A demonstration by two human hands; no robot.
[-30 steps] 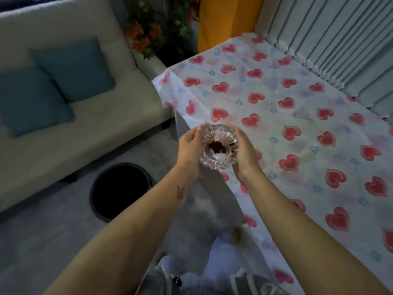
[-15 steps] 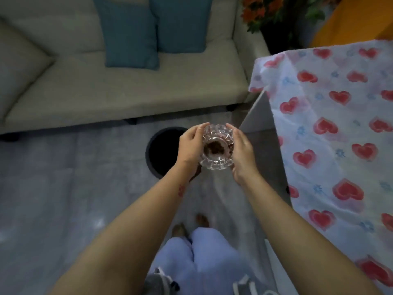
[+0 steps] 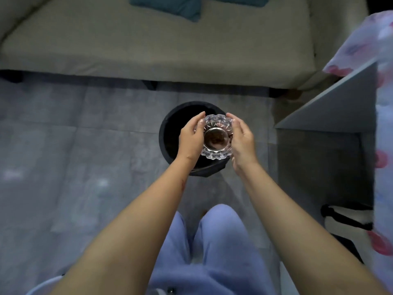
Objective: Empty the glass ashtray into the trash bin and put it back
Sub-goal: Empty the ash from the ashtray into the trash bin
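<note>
Beige sofa (image 3: 170, 45) runs across the far side with teal cushions (image 3: 168, 7) on it, grey floor (image 3: 63, 145) below, heart-print tablecloth (image 3: 382, 124) hanging at the right edge. Black round trash bin (image 3: 170, 133) stands on the floor just near of the sofa. Cut-glass ashtray (image 3: 216, 137) sits directly above the bin opening, upright, dark ash in its bowl, clasped by left hand (image 3: 191, 137) and right hand (image 3: 242, 141) on opposite sides.

Both hands hold ashtray (image 3: 217, 137) over bin (image 3: 170, 128).
</note>
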